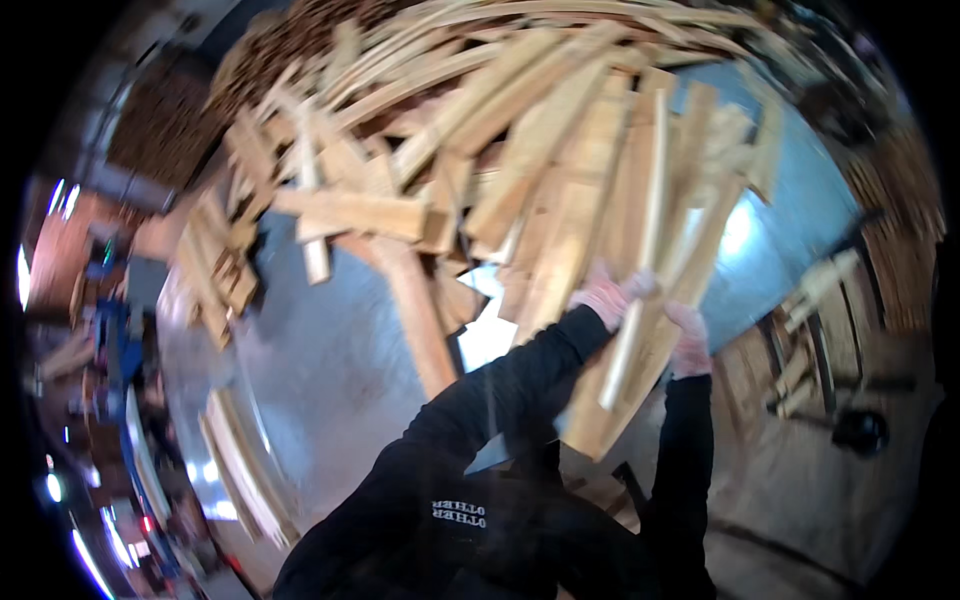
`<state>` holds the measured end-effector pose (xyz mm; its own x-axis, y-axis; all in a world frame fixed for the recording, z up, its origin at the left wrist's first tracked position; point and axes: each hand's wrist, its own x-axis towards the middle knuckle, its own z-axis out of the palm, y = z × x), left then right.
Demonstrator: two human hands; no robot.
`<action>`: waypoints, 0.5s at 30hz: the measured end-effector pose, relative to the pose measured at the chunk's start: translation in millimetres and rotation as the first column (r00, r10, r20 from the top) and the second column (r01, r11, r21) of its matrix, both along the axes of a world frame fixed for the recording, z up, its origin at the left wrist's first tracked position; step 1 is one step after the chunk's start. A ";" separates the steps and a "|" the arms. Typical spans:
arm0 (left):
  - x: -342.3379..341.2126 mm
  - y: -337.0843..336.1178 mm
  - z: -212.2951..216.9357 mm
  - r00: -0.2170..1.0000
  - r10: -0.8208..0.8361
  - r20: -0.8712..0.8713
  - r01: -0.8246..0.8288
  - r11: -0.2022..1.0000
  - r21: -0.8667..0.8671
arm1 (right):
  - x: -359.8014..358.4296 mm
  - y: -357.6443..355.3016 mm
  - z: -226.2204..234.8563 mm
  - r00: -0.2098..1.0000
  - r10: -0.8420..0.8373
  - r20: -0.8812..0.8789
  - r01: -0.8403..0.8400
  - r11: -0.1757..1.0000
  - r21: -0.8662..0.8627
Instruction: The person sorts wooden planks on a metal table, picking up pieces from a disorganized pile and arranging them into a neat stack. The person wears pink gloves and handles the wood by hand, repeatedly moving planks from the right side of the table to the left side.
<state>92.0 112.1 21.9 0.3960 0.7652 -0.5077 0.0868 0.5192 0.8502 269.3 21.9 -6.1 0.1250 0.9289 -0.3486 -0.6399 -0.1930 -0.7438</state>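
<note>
Both my hands wear pale pink gloves and are in front of me, over a spread of wooden boards. My left hand (606,298) is closed at the side of a narrow, pale wooden strip (628,345), its fingertips at the strip's edge. Just to the right, my right hand (690,338) is closed on the right edge of a wider wooden board (592,425). This board slants up and away from my body, with the strip along it. The undersides of both pieces, and the fingers beneath them, are hidden.
Many loose boards (560,130) lie heaped on a round metal table (330,350). More strips (245,470) rest at its left edge. On the right, a rack with wooden pieces (815,340) stands low, near stacked boards (895,250). A brown stack (165,125) is at far left.
</note>
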 end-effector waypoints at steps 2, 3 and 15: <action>4.0 -40.5 55.1 0.984 0.045 0.170 -0.085 0.968 0.238 | 7.0 3.5 -28.7 0.929 0.287 -0.236 -0.205 0.926 0.318; -1.8 -54.2 88.9 0.961 0.056 0.269 -0.141 0.942 0.306 | -1.7 16.8 -22.1 0.746 0.515 -0.422 -0.312 0.830 0.462; -367.5 -121.9 55.7 0.715 0.682 0.154 -0.698 0.705 0.124 | -330.5 42.4 100.3 0.383 0.751 0.538 -0.852 0.513 -0.109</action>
